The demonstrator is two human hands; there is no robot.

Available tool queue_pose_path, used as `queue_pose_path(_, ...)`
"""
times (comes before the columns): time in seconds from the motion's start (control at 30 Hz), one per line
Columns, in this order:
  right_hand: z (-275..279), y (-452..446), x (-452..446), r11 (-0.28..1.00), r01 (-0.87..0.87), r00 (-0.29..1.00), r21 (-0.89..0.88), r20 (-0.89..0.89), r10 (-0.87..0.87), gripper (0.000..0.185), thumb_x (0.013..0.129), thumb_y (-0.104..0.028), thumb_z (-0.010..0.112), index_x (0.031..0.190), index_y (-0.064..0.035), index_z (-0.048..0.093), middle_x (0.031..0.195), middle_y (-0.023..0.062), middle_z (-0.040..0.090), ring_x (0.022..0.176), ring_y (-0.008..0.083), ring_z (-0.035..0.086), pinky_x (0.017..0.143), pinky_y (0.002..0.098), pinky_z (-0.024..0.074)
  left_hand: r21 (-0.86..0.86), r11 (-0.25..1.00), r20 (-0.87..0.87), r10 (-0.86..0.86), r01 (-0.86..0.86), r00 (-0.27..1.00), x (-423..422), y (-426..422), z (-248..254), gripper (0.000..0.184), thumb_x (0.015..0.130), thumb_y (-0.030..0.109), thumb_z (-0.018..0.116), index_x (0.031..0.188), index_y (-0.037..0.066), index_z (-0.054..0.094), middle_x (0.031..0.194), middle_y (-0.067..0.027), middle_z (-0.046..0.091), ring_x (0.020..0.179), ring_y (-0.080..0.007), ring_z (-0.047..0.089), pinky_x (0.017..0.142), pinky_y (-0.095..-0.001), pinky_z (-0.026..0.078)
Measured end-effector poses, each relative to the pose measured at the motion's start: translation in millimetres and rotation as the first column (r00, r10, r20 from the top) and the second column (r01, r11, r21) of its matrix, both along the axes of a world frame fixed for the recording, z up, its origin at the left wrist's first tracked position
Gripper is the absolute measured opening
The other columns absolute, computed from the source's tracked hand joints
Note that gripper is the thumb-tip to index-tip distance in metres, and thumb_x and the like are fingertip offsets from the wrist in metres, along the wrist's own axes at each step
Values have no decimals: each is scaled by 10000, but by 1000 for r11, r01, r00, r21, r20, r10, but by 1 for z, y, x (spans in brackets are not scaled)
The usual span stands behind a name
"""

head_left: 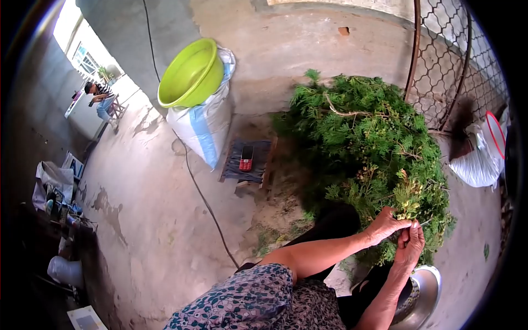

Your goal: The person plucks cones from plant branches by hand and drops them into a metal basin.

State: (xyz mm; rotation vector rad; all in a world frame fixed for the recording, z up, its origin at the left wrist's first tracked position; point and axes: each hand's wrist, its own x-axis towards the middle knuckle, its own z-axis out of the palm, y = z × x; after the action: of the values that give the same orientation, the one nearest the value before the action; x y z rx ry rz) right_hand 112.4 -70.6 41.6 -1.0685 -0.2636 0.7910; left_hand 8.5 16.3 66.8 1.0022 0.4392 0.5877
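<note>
My left hand [387, 226] is closed in a pinch, its fingertips meeting those of my right hand [409, 245]. The right fingers are curled closed too. Between and just above them is a yellowish-green evergreen sprig [408, 204]; the fingers hide exactly where each hand grips it. Both hands are at the near edge of a large pile of cut evergreen branches [368, 126], with feathery leaves and a few bare twigs. Below my right forearm stands a shiny metal basin [432, 291], partly hidden by my arm and leg, with small bits inside that I cannot make out.
A lime-green tub [190, 77] rests on a white and blue sack [203, 126]. A red phone [246, 158] lies on a low stool [234, 175]. A cable [203, 201] crosses the floor. A white bag [476, 159] stands by the metal lattice [440, 66]. Another person [102, 102] sits far left.
</note>
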Motion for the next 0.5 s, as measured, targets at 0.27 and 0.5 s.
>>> queue_pose_path(0.27, -4, 3, 32, 968, -192, 962, 161, -165, 218, 127, 853, -194, 575, 824, -72, 563, 667, -23, 521, 452, 37, 349, 344, 171, 230, -135, 988, 86, -68, 79, 994, 9, 14, 23, 226, 700, 101, 695, 903, 25, 631, 730, -20, 618, 585, -74, 515, 451, -233, 368)
queue_pose_path(0.5, 17, 18, 13, 986, -50, 998, 160, 33, 45, 207, 837, -229, 598, 973, -75, 574, 760, -23, 546, 512, 31, 402, 375, 158, 253, -48, 998, 146, 51, -44, 988, 8, 18, 2, 194, 685, 83, 662, 856, 1, 620, 733, -34, 619, 621, -91, 541, 551, -250, 429)
